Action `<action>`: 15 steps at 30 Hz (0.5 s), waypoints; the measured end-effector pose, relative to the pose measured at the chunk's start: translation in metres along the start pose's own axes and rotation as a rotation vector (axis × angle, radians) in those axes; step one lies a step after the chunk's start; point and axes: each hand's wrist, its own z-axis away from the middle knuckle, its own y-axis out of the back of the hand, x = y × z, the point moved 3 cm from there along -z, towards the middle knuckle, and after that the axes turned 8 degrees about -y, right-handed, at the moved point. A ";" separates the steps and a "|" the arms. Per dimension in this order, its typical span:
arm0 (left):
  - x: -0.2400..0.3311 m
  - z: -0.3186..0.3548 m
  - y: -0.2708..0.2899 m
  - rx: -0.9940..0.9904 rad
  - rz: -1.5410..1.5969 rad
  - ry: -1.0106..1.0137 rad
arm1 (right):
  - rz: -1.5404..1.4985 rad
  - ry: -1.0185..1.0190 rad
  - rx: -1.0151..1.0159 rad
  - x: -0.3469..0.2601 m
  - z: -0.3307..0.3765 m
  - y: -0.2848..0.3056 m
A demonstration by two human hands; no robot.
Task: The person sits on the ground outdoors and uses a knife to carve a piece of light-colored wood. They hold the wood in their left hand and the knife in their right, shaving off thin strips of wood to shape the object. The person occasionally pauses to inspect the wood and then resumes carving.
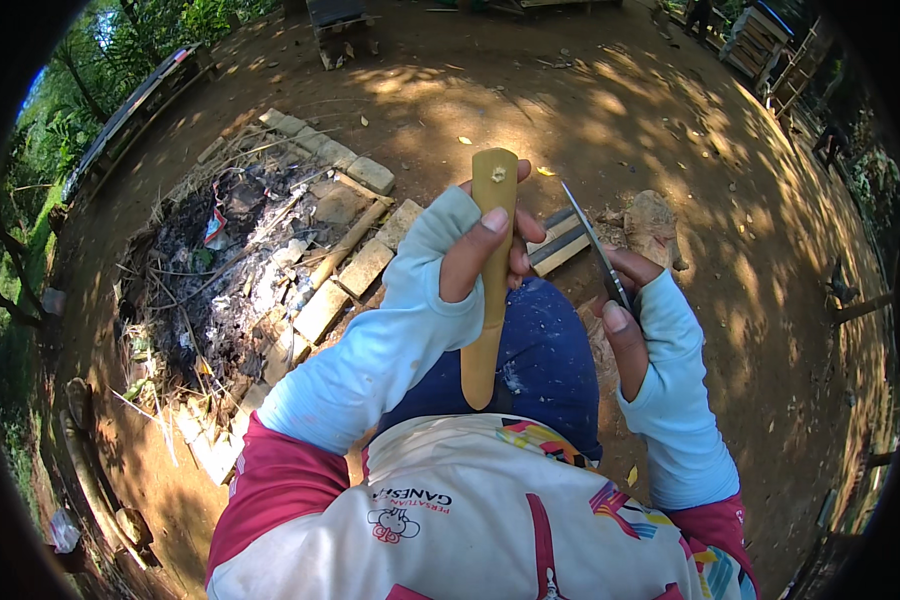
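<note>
My left hand (467, 262) is closed round a long, flat, yellow-tan piece of bamboo or wood (490, 300). The piece stands lengthwise before my chest, with a rounded lower end and a small pale nick or hole near its top. My thumb presses its face while the fingers curl behind it. In my right hand (627, 340) is a knife (596, 244), its narrow blade pointing up and slightly left, apart from the piece. The knife's handle is mostly hidden by my fingers. Light blue sleeves cover both wrists and part of the hands.
A fire pit of ash and charred rubbish (240, 255), edged with pale bricks (366, 267), lies left. Beyond my knees are a dark-striped wooden block (560, 243) and a brown stump or rock (652, 225). A bent log (92, 480) rests at lower left; a bench (135, 115) stands farther back.
</note>
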 end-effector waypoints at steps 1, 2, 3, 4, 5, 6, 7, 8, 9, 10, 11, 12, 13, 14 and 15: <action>0.000 0.001 -0.001 -0.001 -0.017 0.003 | 0.090 0.056 -0.006 -0.007 -0.002 0.003; 0.001 0.002 -0.001 -0.004 -0.035 0.002 | 0.178 0.114 -0.007 -0.014 -0.003 0.005; 0.001 0.002 -0.001 -0.007 -0.051 0.002 | 0.265 0.172 -0.003 -0.020 -0.004 0.008; 0.001 0.003 -0.001 -0.010 -0.068 0.001 | 0.328 0.185 -0.014 -0.025 -0.005 0.011; 0.002 0.003 -0.002 -0.015 -0.088 -0.008 | 0.391 0.197 -0.024 -0.029 -0.007 0.012; 0.002 0.003 -0.002 -0.021 -0.106 -0.016 | 0.408 0.220 -0.023 -0.032 -0.008 0.014; 0.002 0.003 -0.003 -0.027 -0.125 -0.024 | 0.426 0.243 -0.022 -0.035 -0.009 0.014; 0.002 0.004 -0.003 -0.028 -0.142 -0.025 | 0.443 0.267 -0.021 -0.037 -0.010 0.013; 0.002 0.005 -0.004 -0.031 -0.158 -0.025 | 0.472 0.272 -0.017 -0.039 -0.010 0.013; 0.002 0.006 -0.005 -0.034 -0.173 -0.026 | 0.500 0.277 -0.014 -0.040 -0.010 0.012; 0.002 0.007 -0.006 -0.031 -0.182 -0.033 | 0.529 0.282 -0.010 -0.041 -0.010 0.012; 0.001 0.008 -0.006 -0.029 -0.192 -0.040 | 0.558 0.290 -0.013 -0.041 -0.010 0.013; 0.001 0.009 -0.006 -0.025 -0.202 -0.046 | 0.588 0.298 -0.016 -0.042 -0.010 0.013; 0.000 0.009 -0.005 -0.017 -0.238 -0.051 | 0.617 0.306 -0.018 -0.043 -0.010 0.013; 0.000 0.010 -0.005 -0.008 -0.273 -0.056 | 0.619 0.311 -0.022 -0.044 -0.010 0.013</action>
